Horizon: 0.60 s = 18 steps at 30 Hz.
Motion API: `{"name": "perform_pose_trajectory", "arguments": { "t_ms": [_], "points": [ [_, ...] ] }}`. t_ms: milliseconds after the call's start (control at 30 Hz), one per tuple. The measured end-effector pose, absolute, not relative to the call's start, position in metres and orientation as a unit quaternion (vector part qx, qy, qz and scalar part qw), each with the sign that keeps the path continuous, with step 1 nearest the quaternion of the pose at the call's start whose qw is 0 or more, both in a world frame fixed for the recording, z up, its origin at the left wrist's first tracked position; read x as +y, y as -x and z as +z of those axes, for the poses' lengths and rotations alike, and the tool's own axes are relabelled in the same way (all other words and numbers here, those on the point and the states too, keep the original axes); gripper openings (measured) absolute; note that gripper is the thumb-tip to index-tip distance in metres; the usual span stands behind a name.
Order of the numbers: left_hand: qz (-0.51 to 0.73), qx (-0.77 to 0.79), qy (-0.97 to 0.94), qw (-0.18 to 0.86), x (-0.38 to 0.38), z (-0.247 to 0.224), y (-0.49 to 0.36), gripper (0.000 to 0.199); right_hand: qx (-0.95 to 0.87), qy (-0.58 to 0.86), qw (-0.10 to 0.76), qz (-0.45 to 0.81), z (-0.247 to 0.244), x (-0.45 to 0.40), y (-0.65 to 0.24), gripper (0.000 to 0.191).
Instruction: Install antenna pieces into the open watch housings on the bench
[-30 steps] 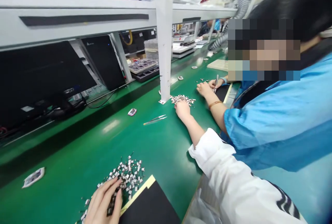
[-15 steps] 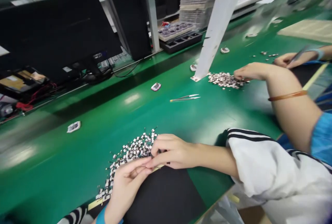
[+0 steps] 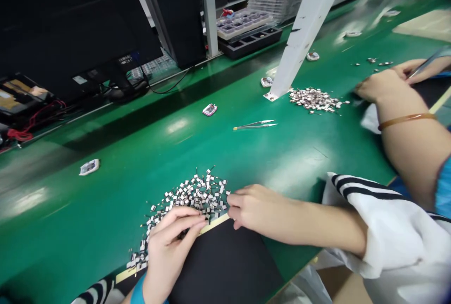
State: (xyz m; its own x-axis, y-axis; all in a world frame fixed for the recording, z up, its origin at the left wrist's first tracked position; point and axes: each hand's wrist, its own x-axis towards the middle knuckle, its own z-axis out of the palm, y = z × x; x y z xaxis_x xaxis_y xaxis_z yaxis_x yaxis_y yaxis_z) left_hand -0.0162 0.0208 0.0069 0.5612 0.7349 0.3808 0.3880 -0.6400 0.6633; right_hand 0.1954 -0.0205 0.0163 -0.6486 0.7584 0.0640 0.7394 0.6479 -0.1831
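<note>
A heap of tiny black-and-silver electronic parts point(image 3: 190, 205) lies spread on the green bench mat point(image 3: 116, 186). My left hand point(image 3: 172, 247) rests on its lower edge, fingers curled, with dark bits showing under them; I cannot tell whether it grips any. My right hand point(image 3: 253, 210) touches the heap's right edge, with nothing visible in its fingers. Below both hands lies a black sheet point(image 3: 221, 266) with a yellow edge strip point(image 3: 214, 224). Steel tweezers point(image 3: 254, 125) lie beyond my hands, out of reach of neither heap.
A co-worker's hand point(image 3: 382, 85) works beside a second heap of parts point(image 3: 313, 99) at the right. A white post point(image 3: 306, 27) stands on the bench. Small label-like pieces point(image 3: 209, 109) lie about. Trays point(image 3: 244, 24) and dark monitors point(image 3: 77, 22) stand behind.
My view has swung from the co-worker down to my hands. My right hand has drawn back from the middle of the heap to its right edge. The co-worker's hand has moved off the second heap.
</note>
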Motion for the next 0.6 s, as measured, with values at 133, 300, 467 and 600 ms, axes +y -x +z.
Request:
{"name": "perform_pose_trajectory", "arguments": {
  "t_ms": [133,300,467,600],
  "points": [
    [0.322,0.346,-0.850,0.233,0.019,0.006,0.017,0.012,-0.904,0.420,0.073,0.024,0.004,-0.031,-0.184,0.008],
    [0.325,0.344,-0.856,0.209,0.016,0.005,0.018,0.013,-0.883,0.450,0.069,0.116,0.003,-0.033,-0.187,0.009],
    [0.352,0.345,-0.838,0.233,0.013,0.005,0.018,0.013,-0.801,0.524,0.050,0.286,0.015,-0.022,-0.192,0.005],
    [0.355,0.335,-0.839,0.239,0.012,0.007,0.017,0.013,-0.782,0.538,0.055,0.310,0.019,-0.020,-0.191,0.007]
  ]
}}
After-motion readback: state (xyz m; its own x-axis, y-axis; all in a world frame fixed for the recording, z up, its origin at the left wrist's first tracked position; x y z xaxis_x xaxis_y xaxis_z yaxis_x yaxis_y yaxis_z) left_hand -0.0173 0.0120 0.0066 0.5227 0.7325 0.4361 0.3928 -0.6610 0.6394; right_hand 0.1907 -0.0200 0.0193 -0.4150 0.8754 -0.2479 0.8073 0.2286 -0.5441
